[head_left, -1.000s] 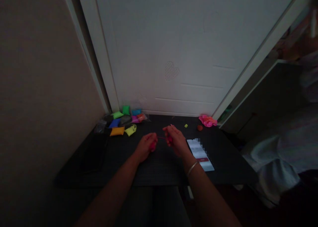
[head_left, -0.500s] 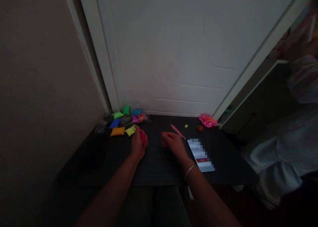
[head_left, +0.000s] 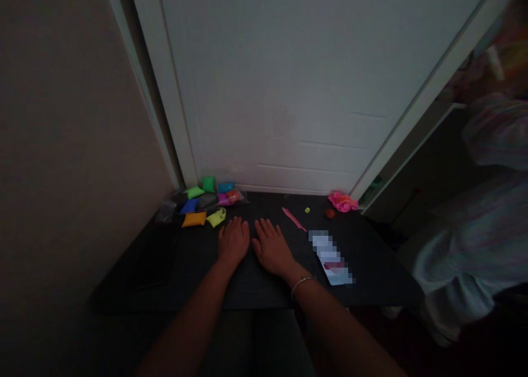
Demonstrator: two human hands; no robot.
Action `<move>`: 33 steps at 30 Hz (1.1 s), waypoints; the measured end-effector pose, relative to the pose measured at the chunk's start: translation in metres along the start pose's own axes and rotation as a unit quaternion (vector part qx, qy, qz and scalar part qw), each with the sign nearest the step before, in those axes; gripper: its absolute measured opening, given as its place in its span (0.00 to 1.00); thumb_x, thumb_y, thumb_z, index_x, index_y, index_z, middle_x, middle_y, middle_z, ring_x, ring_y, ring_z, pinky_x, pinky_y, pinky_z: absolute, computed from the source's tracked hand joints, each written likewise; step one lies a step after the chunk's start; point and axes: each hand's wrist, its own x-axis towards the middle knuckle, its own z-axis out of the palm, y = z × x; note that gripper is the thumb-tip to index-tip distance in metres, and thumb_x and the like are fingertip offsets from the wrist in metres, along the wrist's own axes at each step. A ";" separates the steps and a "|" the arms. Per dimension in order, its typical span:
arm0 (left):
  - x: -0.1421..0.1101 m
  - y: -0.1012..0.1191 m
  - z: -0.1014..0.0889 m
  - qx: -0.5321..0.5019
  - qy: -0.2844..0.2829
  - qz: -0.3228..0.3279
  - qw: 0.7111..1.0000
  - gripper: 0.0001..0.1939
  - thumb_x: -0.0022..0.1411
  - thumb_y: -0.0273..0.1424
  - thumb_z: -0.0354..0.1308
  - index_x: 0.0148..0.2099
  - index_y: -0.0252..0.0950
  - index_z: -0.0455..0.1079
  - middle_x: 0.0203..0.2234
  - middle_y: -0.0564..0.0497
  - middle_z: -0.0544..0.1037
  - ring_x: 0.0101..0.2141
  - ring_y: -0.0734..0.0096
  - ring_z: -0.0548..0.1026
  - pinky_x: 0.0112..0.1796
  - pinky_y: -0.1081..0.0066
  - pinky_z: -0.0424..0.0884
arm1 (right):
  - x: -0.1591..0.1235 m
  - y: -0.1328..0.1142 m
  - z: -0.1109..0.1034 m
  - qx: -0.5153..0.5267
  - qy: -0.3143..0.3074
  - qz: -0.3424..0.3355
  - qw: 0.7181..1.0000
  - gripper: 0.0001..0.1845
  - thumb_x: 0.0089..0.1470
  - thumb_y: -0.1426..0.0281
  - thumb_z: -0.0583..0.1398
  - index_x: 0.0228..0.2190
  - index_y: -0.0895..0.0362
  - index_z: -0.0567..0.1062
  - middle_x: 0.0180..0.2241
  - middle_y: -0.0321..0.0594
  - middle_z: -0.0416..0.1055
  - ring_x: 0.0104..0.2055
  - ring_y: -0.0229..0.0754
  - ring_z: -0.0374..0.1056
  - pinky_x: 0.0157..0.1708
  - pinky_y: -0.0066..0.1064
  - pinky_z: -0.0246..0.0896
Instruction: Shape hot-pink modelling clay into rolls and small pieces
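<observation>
My left hand lies palm down on the dark table, fingers stretched forward and no object visible in it. Beside it, a small gap away, my right hand is also flat with its fingers out. Whether anything lies under either palm is hidden. Just beyond my left hand is a yellow-green packet, with an orange packet to its left. Thin pink tools lie ahead and to the right of my right hand. A phone with a lit, blurred screen rests right of that hand.
Several colored packets, including a blue one and a green one, sit at the back left. Back right are a yellow bit, a reddish-brown lump and a crumpled pink piece. A person stands at right.
My left hand was curled round a bright pink lump, which is now out of sight. Both hands have flattened onto the table, and my right hand has moved left, closer to the left one.
</observation>
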 end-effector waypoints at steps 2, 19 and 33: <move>0.000 -0.002 -0.001 0.016 -0.019 0.003 1.000 0.25 0.62 0.35 0.33 0.54 0.27 0.59 0.52 0.40 0.63 0.53 0.59 0.59 0.50 0.59 0.54 | 0.009 0.006 -0.002 0.001 -0.003 0.017 1.000 0.30 0.56 0.57 0.42 0.56 0.60 0.51 0.59 0.47 0.45 0.61 0.47 0.37 0.55 0.45 0.34; 0.006 -0.013 0.001 -0.157 -0.014 -0.008 0.988 0.28 0.57 0.36 0.46 0.59 0.38 0.49 0.56 0.42 0.58 0.56 0.55 0.53 0.52 0.51 0.47 | -0.015 -0.017 0.003 -0.004 -0.010 0.017 1.000 0.28 0.55 0.59 0.45 0.54 0.61 0.56 0.58 0.49 0.48 0.60 0.52 0.40 0.55 0.48 0.35; 0.009 -0.015 -0.004 -0.362 0.061 -0.119 0.923 0.21 0.59 0.39 0.41 0.48 0.36 0.64 0.50 0.42 0.67 0.52 0.63 0.62 0.51 0.63 0.52 | -0.021 0.010 -0.005 -0.025 0.020 0.078 0.996 0.27 0.57 0.63 0.43 0.55 0.63 0.54 0.57 0.53 0.49 0.59 0.51 0.44 0.55 0.47 0.35</move>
